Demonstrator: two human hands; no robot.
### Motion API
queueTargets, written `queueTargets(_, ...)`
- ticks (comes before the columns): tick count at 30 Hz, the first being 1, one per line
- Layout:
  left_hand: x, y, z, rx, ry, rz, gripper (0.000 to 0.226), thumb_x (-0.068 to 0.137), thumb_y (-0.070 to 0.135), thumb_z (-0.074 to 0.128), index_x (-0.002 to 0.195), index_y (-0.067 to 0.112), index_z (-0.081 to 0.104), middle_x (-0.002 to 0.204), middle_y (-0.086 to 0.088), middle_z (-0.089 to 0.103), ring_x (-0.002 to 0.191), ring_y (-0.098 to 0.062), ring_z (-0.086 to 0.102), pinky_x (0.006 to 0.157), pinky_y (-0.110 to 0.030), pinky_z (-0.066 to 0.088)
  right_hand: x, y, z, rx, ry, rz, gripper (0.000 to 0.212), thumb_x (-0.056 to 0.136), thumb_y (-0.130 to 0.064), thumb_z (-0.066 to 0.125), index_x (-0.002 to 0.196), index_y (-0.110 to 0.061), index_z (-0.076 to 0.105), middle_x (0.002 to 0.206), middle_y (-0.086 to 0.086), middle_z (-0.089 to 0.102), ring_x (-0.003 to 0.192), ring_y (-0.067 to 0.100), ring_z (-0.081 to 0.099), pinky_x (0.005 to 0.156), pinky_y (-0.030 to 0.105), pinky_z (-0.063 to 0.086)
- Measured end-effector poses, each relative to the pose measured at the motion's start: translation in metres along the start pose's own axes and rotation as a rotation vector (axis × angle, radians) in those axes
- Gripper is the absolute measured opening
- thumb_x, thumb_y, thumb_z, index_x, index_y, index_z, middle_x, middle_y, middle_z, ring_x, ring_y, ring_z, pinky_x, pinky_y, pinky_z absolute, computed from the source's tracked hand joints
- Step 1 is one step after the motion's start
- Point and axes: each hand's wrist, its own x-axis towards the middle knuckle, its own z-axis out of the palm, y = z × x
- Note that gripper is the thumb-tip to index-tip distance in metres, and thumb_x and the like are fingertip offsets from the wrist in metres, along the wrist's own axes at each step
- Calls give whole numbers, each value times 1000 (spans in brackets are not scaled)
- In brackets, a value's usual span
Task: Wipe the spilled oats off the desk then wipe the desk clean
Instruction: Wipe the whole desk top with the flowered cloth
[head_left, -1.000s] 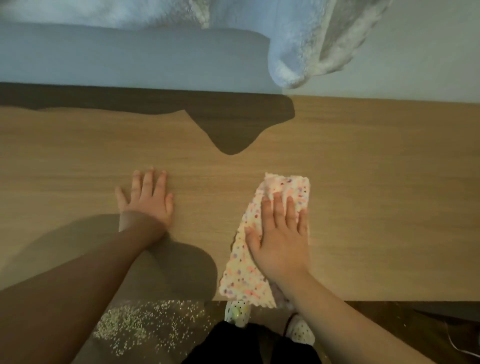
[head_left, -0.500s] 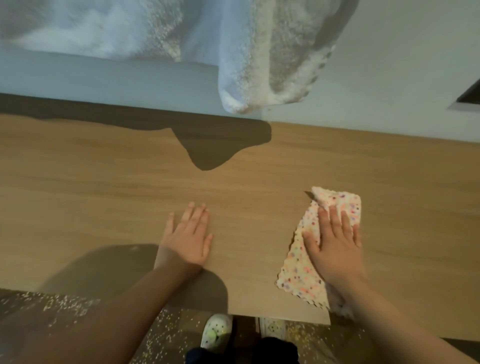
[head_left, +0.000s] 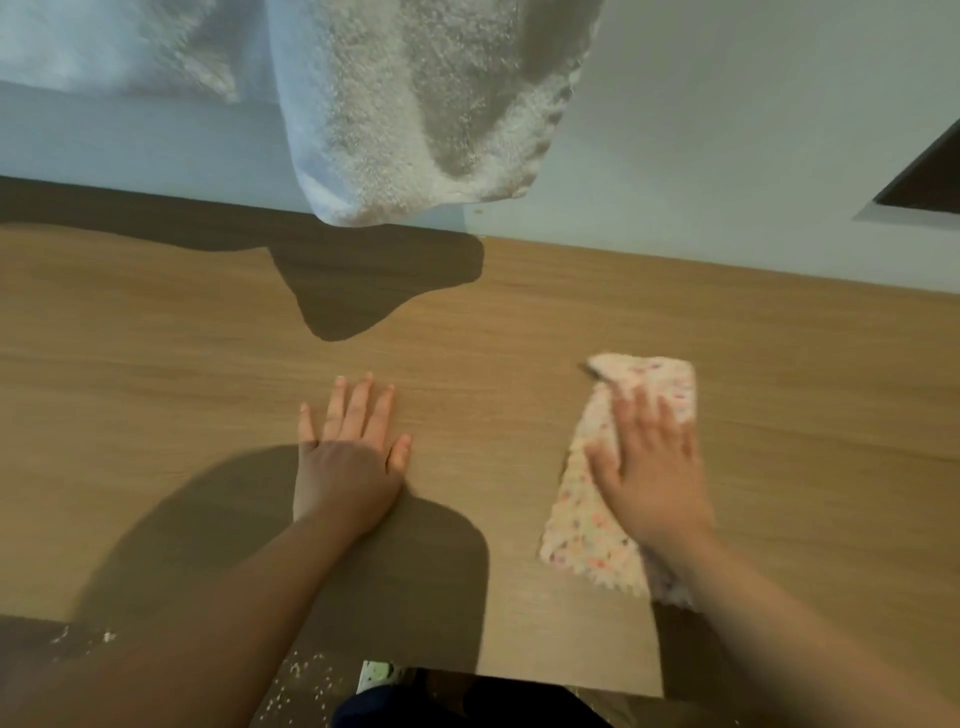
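Note:
The wooden desk (head_left: 519, 332) fills the middle of the view. My right hand (head_left: 649, 467) lies flat, fingers straight, pressing a speckled white cloth (head_left: 587, 530) onto the desk at the right; the hand and cloth are blurred. My left hand (head_left: 353, 447) rests flat on the desk left of centre, fingers spread, holding nothing. Scattered oats (head_left: 306, 675) lie on the floor below the desk's near edge. I see no oats on the desk top.
A fluffy white towel (head_left: 415, 104) hangs over the desk's far edge and casts a dark shadow on the wood. A pale wall (head_left: 727, 156) runs behind the desk. A shoe (head_left: 379, 673) shows under the near edge.
My right hand slid the cloth to the right across the desk. My left hand also shifted right. The view tilted up, showing less floor.

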Motion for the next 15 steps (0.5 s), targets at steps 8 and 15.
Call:
queueTargets(8, -1, -2, 4, -54, 74, 22, 73, 86, 55, 5, 149, 23, 24, 157, 1, 18, 146, -17, 4, 116, -45, 1, 9, -88, -2, -4, -68, -328, 61, 95, -50, 2, 147, -24, -17, 151, 0, -29, 138, 22, -30, 110, 41, -23)
queueTargets(15, -1, -4, 7, -58, 76, 12, 65, 91, 52, 18, 145, 21, 34, 153, -2, 28, 143, -15, 9, 116, -47, 7, 85, -130, -9, 28, -35, -550, 59, 99, -46, 21, 151, -26, 5, 159, -3, -5, 144, 20, -12, 113, 40, -14)
